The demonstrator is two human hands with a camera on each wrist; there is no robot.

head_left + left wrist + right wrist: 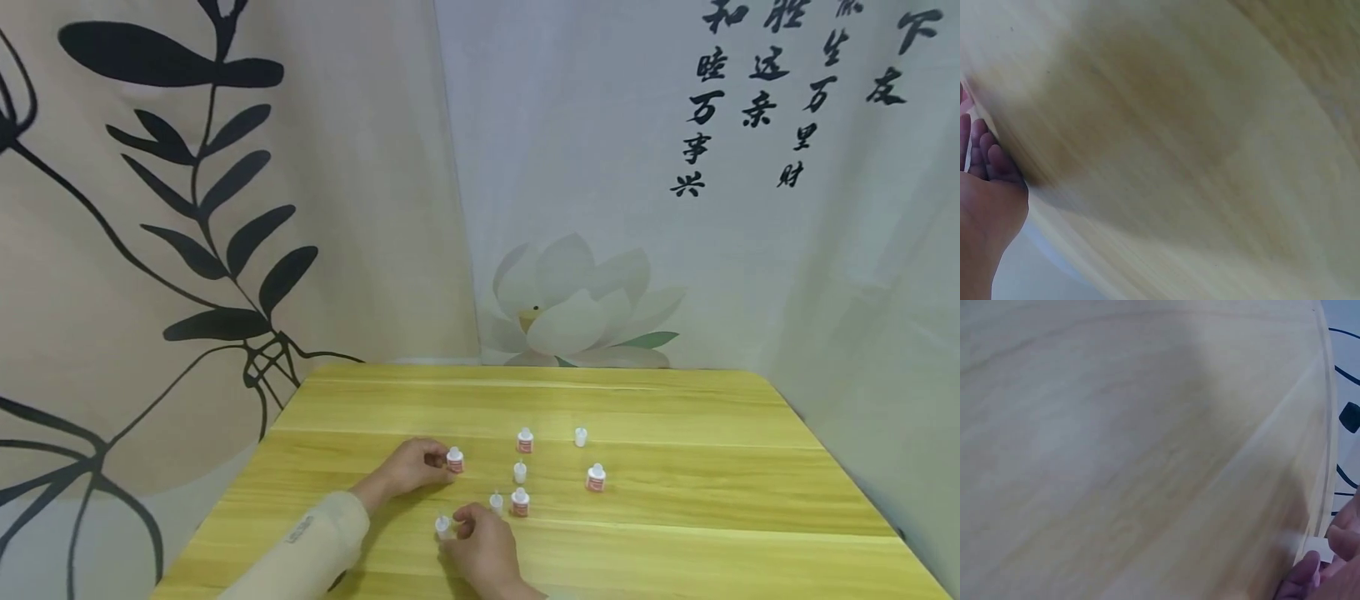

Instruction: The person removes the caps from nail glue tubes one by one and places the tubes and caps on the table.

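Note:
My left hand [414,465] pinches a small white bottle with a red label [455,460] by its side, upright at the table's left middle. In the left wrist view, the fingers [991,153] show at the left edge, with a bit of pink beside them. Nearer the front, my right hand [483,546] holds a small plain white bottle [443,527] between thumb and fingers. A white piece of it [1319,549] shows between the fingertips in the right wrist view. Just beyond the right hand stand another plain white bottle [497,502] and a red-labelled bottle [520,502].
Farther back on the wooden table [675,550] stand a red-labelled bottle [525,441] and two plain white ones, one mid-table [520,472] and one behind [581,437]. Another red-labelled bottle [596,477] is to the right. A printed curtain [375,208] hangs behind.

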